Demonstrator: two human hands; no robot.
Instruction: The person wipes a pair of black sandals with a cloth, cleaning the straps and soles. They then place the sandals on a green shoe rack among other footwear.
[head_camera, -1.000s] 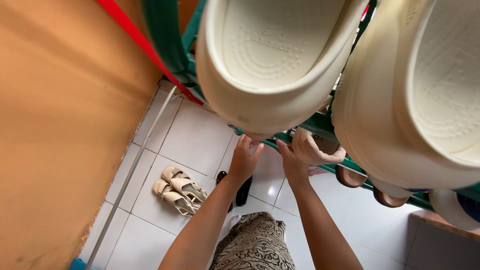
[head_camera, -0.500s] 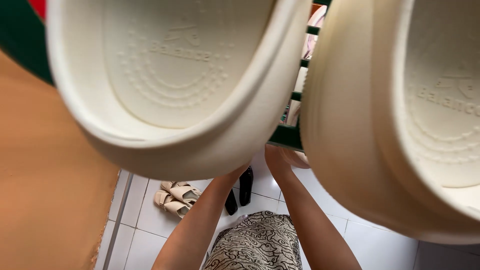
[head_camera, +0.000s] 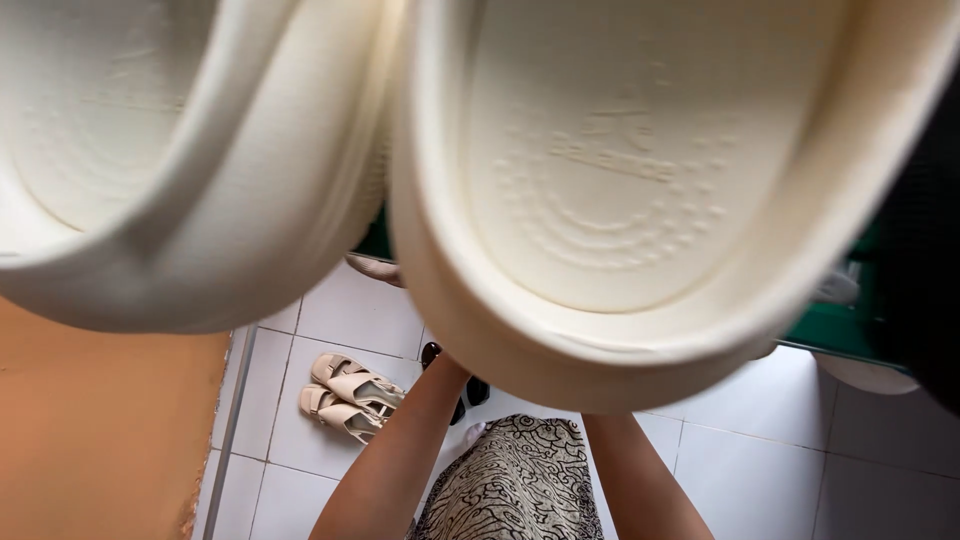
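Step in hand: both forearms are raised toward the green rack (head_camera: 845, 325); judged as reaching among shoes on a lower tier, behind the two cream clogs
Clogs: the left clog (head_camera: 150, 170) and right clog (head_camera: 620, 190) fill the view, soles up, near the camera
Hands: both are hidden behind the clogs; whether spread or closed cannot be told; nothing held can be seen
Next move: judged to call for a clear sight of the tier reached for
Floor: beige sandals (head_camera: 350, 396) lie on white tiles (head_camera: 760, 470); a black shoe (head_camera: 470, 392) lies beside the left forearm
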